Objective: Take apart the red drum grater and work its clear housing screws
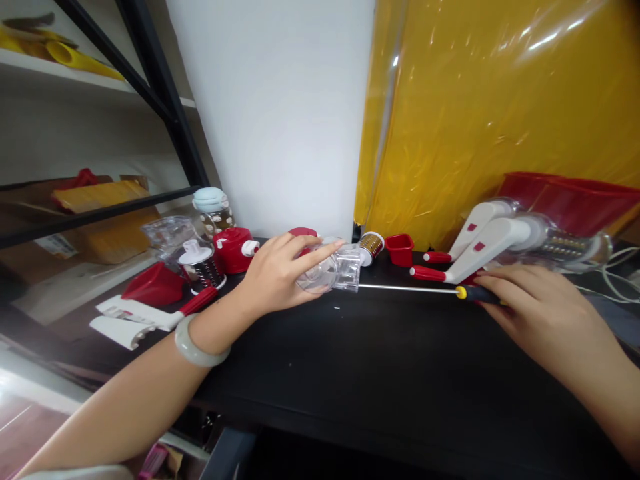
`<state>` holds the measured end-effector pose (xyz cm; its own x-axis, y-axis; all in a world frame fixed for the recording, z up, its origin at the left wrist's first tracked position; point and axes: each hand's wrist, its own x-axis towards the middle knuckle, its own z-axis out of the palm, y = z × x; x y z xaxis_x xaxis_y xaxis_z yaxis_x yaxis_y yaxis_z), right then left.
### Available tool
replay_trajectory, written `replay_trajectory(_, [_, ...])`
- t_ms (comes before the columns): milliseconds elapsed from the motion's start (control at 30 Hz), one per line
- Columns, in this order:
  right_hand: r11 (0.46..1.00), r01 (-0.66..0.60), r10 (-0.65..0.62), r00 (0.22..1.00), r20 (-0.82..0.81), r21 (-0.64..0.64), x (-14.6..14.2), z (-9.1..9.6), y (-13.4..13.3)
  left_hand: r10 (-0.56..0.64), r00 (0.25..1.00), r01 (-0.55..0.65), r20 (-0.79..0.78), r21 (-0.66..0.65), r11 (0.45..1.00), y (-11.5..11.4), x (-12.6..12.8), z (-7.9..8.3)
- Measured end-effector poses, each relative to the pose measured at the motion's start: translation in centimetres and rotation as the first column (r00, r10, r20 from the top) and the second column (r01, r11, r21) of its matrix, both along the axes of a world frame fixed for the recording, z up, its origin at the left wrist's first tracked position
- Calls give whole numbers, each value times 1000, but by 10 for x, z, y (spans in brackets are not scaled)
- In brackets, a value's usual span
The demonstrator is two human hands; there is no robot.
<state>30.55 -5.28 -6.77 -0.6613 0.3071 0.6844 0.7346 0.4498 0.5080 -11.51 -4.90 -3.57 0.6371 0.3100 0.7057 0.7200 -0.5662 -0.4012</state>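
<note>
Over the black table, my left hand (285,270) is closed around a clear plastic housing (349,267) that lies on its side. My right hand (535,300) grips a screwdriver (465,293) by its black and yellow handle. The long metal shaft runs left, and its tip meets the right end of the clear housing; where exactly it touches is hard to see. Just behind the housing are a metal grater drum (371,249) and a small red cup (399,250). A red part partly shows behind my left fingers.
White crank handles with red grips (480,247) and a red bin (570,197) stand at right, by white cables. At left are a red base (234,250), another drum (200,267), a red pusher (154,285), white handle pieces (135,313) and a lidded jar (213,207).
</note>
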Motion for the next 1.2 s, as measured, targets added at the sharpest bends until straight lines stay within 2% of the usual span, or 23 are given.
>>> replay_trajectory(133, [990,127,-129,991,27,63,-5,-1,-6,0,1000,0,0,1,1000,0,0,0])
replay_trajectory(200, [991,120,-121,993,11,58,-7,-1,-7,1,1000,-1,-2,-2,1000,0,-1,0])
replay_trajectory(400, [992,49,-51,999,-17,-113,-5,-5,2,12,1000,-12,6,-5,1000,2,-3,0])
replay_trajectory(667, [998,-14,14,1000,1,-57,0,-4,3,8,1000,-8,-13,-6,1000,2,-2,0])
replay_trajectory(867, [998,41,-44,997,-70,-39,0,-4,-1,-8,1000,8,-7,-2,1000,1,-1,0])
replay_trajectory(1100, [995,101,-100,995,-25,25,-1,-5,-5,14,1000,-14,-3,-22,1000,1,-2,0])
replay_trajectory(1200, [996,93,-92,996,-19,15,-2,-3,-5,9,1000,-9,-3,-19,1000,2,-2,0])
